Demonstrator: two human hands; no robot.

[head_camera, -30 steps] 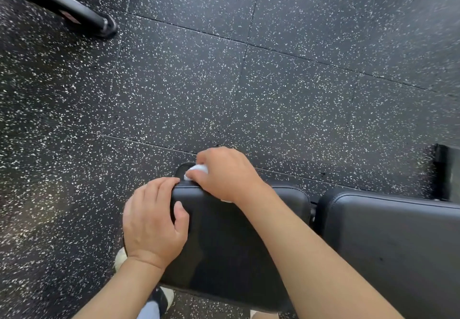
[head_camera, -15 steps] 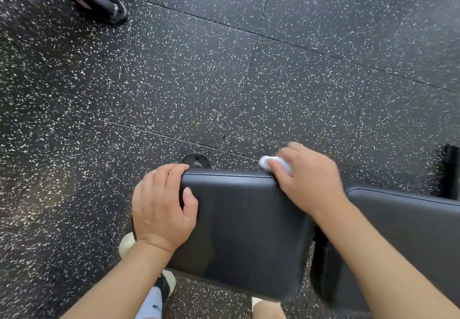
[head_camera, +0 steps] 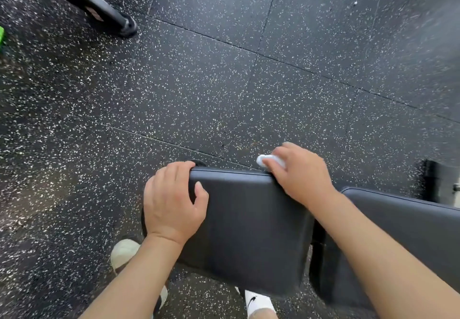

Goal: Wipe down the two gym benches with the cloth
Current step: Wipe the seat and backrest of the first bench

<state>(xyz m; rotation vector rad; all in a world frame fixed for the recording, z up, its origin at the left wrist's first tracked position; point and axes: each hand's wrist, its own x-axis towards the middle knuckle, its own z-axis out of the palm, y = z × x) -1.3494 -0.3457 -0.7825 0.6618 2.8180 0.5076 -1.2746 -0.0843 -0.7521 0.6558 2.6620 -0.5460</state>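
Note:
A black padded bench seat pad fills the lower middle of the head view. A second black pad of the same bench lies to its right across a narrow gap. My left hand grips the seat pad's far left corner, fingers curled over the edge and thumb on top. My right hand holds a small white cloth against the pad's far right corner. Most of the cloth is hidden under my fingers.
Speckled black rubber floor tiles spread all around. A black and metal equipment leg ends at the upper left, with a green object at the left edge. A dark frame part stands at the right. My shoes are below the bench.
My right hand with the cloth has slid along the pad's far edge from the left corner to the right corner. My left hand has kept its grip on the left corner.

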